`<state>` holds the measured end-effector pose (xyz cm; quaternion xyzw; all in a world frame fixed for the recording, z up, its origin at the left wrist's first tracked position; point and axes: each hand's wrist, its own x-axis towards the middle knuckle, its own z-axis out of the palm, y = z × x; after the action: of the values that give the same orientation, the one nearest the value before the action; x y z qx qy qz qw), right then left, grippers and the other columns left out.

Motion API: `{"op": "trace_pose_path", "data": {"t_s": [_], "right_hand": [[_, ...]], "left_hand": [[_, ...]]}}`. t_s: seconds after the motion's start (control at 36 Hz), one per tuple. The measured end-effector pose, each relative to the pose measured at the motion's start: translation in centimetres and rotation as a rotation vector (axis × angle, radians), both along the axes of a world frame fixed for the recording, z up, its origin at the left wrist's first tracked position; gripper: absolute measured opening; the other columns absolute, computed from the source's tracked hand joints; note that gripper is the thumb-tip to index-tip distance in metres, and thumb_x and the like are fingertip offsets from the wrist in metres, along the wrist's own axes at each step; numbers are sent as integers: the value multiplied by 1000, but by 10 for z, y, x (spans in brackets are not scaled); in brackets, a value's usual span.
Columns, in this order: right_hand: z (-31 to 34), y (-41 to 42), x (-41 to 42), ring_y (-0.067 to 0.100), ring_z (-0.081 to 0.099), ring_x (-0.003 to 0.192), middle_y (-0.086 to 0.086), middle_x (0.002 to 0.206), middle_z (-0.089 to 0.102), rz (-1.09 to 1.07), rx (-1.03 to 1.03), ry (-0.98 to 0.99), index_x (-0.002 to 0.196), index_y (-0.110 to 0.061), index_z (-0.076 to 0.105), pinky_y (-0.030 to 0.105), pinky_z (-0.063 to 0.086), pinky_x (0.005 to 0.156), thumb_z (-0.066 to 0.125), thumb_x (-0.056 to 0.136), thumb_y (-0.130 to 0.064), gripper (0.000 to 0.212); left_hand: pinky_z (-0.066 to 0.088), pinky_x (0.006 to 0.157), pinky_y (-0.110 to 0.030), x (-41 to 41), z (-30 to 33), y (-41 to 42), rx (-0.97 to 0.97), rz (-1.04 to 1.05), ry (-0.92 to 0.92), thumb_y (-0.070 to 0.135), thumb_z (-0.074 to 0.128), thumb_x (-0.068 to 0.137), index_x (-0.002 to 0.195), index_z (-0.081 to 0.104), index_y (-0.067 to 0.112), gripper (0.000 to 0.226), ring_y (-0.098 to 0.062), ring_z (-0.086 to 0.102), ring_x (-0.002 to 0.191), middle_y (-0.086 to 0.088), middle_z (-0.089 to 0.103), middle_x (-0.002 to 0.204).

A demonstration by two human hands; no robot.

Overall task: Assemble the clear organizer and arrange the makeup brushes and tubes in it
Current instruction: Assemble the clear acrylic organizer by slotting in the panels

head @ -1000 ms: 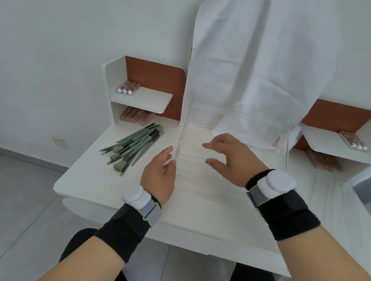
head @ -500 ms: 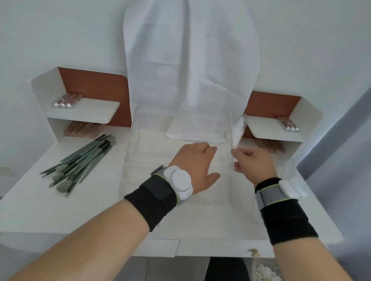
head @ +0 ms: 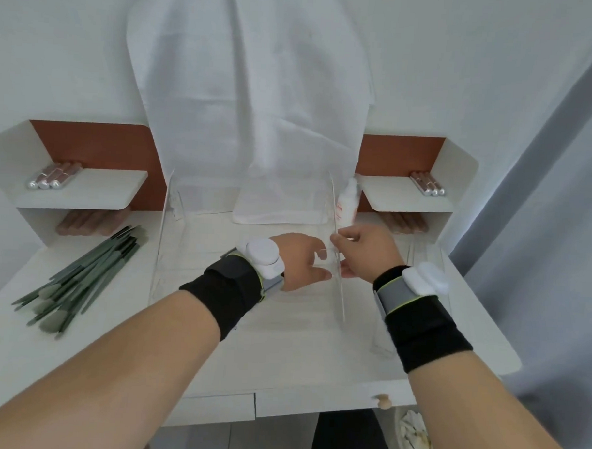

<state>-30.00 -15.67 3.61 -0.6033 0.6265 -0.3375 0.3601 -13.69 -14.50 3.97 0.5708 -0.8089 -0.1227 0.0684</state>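
The clear organizer (head: 218,255) lies in the middle of the white desk, its left wall (head: 162,232) standing upright. A clear side panel (head: 334,294) stands on edge at its right side. My left hand (head: 298,263) presses and grips this panel from the inside. From the outside, my right hand (head: 364,251) pinches the same panel near its top edge. Several green makeup brushes (head: 82,279) lie in a heap on the desk at the left. Metallic pink tubes lie on the left shelf (head: 52,176) and on the right shelf (head: 427,187).
A white cloth (head: 252,103) hangs down the wall onto the desk behind the organizer. A small white bottle (head: 348,203) stands just behind the right panel. Another clear piece (head: 416,314) lies under my right wrist. A drawer knob (head: 383,401) sticks out at the front edge.
My left hand crossed from the organizer's left side to its right side. My right hand took hold of the right panel, which now stands upright. The view swung right.
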Motion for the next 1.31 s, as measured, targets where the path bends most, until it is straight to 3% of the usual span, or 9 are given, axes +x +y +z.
{"op": "trace_pose_path", "data": {"t_s": [0.08,0.17,0.31,0.47,0.67,0.89,1.03,1.11,1.31], "right_hand": [[0,-2,-1,22,72,60,3,90,73,21,-6,17,90,-24,71,40,62,65,61,90,-30,12],[-2,-3,-2,17,72,60,-1,98,73,22,-4,16,105,-18,73,37,62,62,61,90,-31,23],[-5,-5,-3,14,71,59,-1,109,70,13,-11,15,112,-17,71,32,60,58,61,90,-33,28],[-6,-4,-3,13,71,59,-2,107,71,8,-35,37,108,-16,72,32,60,57,60,91,-32,26],[-8,-5,-2,10,71,61,-2,111,71,16,-16,24,111,-20,72,22,51,50,59,91,-33,27],[-9,-4,0,13,72,63,1,114,71,2,0,-11,116,-20,69,24,49,53,61,90,-35,31],[-9,-3,1,13,72,63,-1,113,71,-1,-16,11,113,-21,69,27,51,66,60,91,-34,27],[-10,-4,1,12,71,60,-1,115,70,10,-12,12,112,-21,70,26,47,64,59,91,-36,28],[-5,-1,2,15,73,63,0,115,70,27,29,-13,114,-19,70,19,41,54,60,91,-34,29]], "left_hand": [[41,74,-26,0,1,-3,25,13,-3,57,57,86,120,56,32,43,-14,57,94,11,59,98],[43,78,-27,-1,1,-5,29,22,-12,57,57,85,119,56,33,42,-15,58,96,11,58,100],[39,72,-26,1,0,-5,41,-12,-31,58,54,87,118,54,33,40,-15,57,89,11,56,94],[43,72,-29,3,-3,0,17,-27,-42,59,52,87,118,51,35,39,-17,58,88,10,59,97],[37,72,-27,4,-1,-2,-3,-6,-61,61,49,87,119,50,36,40,-17,57,92,12,53,96],[38,69,-27,8,-2,-1,8,-38,-32,61,53,86,114,52,35,39,-16,56,84,11,56,91],[39,68,-27,10,-1,-2,12,-54,-42,59,56,84,108,54,34,35,-15,56,83,12,56,88],[39,69,-27,12,0,-2,37,-51,-50,57,59,84,104,55,33,32,-15,56,83,12,57,89],[47,59,-22,10,13,-5,245,4,38,54,68,77,94,60,33,29,-10,68,59,8,66,78]]}}
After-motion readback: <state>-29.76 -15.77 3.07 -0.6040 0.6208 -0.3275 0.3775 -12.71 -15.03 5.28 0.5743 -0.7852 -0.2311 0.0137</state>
